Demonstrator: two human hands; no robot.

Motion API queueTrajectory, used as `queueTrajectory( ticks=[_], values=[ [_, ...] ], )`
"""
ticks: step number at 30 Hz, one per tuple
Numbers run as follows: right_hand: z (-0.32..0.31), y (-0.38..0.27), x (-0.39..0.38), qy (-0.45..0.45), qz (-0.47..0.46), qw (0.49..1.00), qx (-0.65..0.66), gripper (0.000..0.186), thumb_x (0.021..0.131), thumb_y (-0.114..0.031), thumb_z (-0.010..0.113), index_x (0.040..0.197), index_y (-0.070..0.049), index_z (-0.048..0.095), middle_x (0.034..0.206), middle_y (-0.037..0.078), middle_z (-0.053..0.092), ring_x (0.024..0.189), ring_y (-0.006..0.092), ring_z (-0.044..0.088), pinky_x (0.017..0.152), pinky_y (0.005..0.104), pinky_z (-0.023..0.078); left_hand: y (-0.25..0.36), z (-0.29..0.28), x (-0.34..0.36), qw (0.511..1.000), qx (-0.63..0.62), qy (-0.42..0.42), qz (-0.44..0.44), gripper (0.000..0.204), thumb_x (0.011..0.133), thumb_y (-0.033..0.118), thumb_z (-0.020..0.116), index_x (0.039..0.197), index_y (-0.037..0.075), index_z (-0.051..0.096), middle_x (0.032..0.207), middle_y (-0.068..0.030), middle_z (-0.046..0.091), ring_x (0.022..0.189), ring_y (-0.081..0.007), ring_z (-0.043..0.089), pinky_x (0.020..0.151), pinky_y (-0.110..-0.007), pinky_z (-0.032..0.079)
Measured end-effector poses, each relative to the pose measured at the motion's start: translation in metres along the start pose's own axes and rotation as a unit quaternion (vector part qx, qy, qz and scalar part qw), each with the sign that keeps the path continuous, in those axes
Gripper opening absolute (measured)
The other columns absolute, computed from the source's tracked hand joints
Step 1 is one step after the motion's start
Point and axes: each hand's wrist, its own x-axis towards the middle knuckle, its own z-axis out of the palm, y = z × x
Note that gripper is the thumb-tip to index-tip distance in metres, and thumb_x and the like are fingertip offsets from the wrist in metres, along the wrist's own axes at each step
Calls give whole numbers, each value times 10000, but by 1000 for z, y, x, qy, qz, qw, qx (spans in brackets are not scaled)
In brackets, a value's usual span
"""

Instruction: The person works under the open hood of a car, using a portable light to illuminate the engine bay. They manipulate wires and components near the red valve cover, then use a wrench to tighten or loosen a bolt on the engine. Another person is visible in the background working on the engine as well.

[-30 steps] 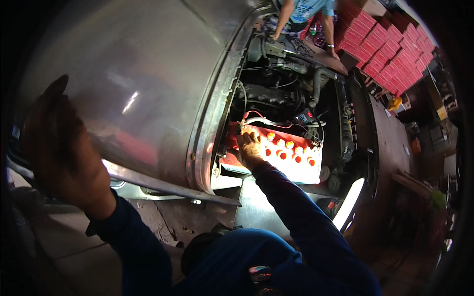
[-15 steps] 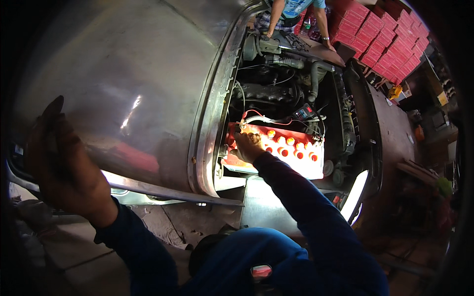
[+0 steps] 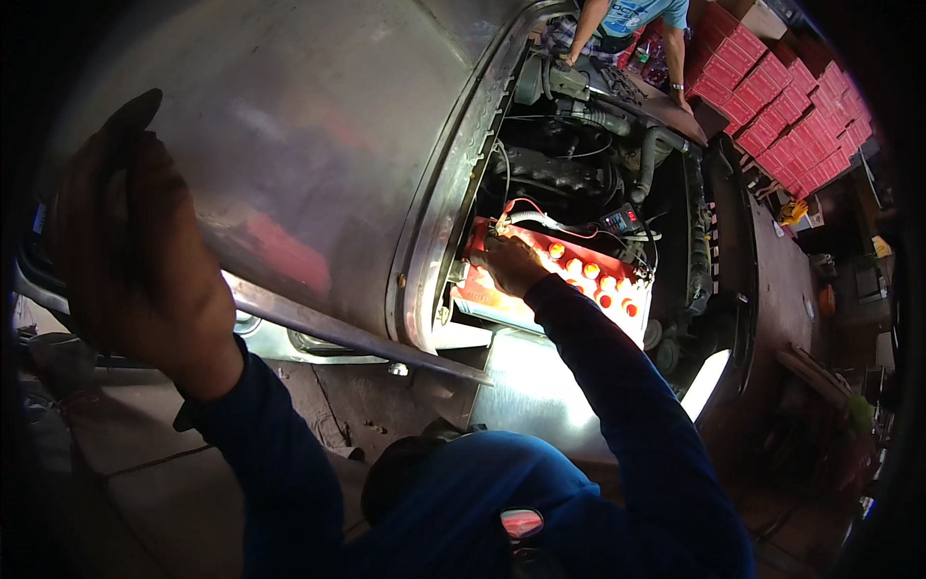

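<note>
A red and white car battery [image 3: 579, 311] with several round yellow-orange and red caps on top sits in the near side of an engine bay. My right hand [image 3: 514, 262] is at its left end, fingers bent down at the terminal; the fingertips and whatever they grip are hidden. By the battery's far edge lies a small dark battery tester [image 3: 622, 220] with a lit red display, and thin red and black leads run from it. Raised at the left in front of a grey metal panel, my left hand [image 3: 154, 261] has its fingers stretched upward, dark in shadow.
Hoses and dark engine parts [image 3: 569, 174] fill the bay beyond the battery. Across it stands a person [image 3: 627, 19] in a light blue shirt, hands on the far edge. Stacked red boxes [image 3: 781, 106] rise at the far right. The grey metal panel [image 3: 318, 125] covers the left.
The view has shifted, so the vehicle and battery sit farther right in the picture. My right hand stays at the battery's left end, its fingers more turned down. My left hand remains raised.
</note>
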Motion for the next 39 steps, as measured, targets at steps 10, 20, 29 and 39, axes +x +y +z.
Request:
queueTrajectory(
  ticks=[10,20,29,39],
  values=[
    [1,-7,8,20,41,996,-80,292,929,-186,619,1125,29,634,673,137,688,696,340,729,597,470,558,1,3,-2,991,-104,12,-81,314,948,97,572,1188,-57,703,1180,-147,743,1022,-229,708,931,-328,547],
    [5,-5,6,7,39,999,-31,248,853,-133,693,1055,7,657,915,171,664,844,369,706,693,482,569,-3,-1,-1,999,-14,-2,-32,243,977,81,596,1156,-17,728,1176,-112,754,1035,-256,716,934,-344,553],
    [8,-10,6,-51,139,988,-44,349,870,-294,746,1095,-40,670,906,151,722,747,348,713,648,535,540,-1,-1,2,999,34,8,27,189,933,30,648,1090,-40,727,1079,-121,765,992,-250,674,910,-360,530],
    [35,4,13,2,123,992,29,323,877,-199,713,1069,9,557,816,180,695,753,406,703,656,496,551,-9,-4,2,977,168,-25,127,243,980,103,611,1158,-37,699,1129,-115,755,1054,-272,660,978,-384,506]
  ],
)
